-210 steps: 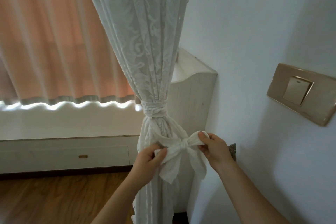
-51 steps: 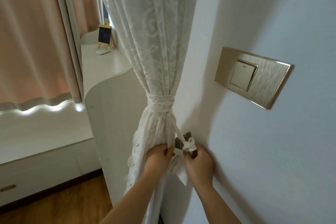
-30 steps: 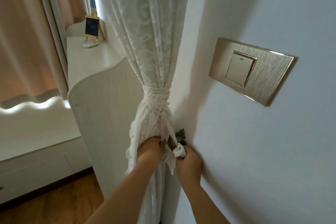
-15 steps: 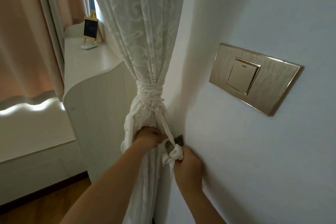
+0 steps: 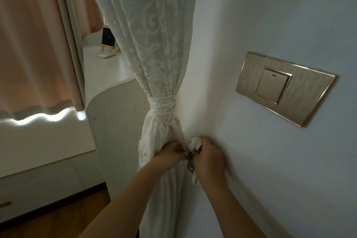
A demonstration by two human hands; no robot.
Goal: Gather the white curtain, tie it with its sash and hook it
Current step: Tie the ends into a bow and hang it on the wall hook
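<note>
The white lace curtain hangs gathered against the wall, bound at its waist by its white sash. A strand of the sash runs down and right to a bunched loop by the dark metal wall hook. My left hand grips the sash strand and the curtain just left of the hook. My right hand is closed on the sash loop, pressed against the wall and covering most of the hook. A loose sash tail dangles below my right hand.
A gold light switch plate sits on the wall to the right. A white cabinet stands behind the curtain, with a small blackboard easel on top. Peach curtains cover the window at left. Wood floor lies below.
Both hands have stayed at the hook; my right hand has shifted up over the hook with the sash loop. The view has moved slightly and grown darker.
</note>
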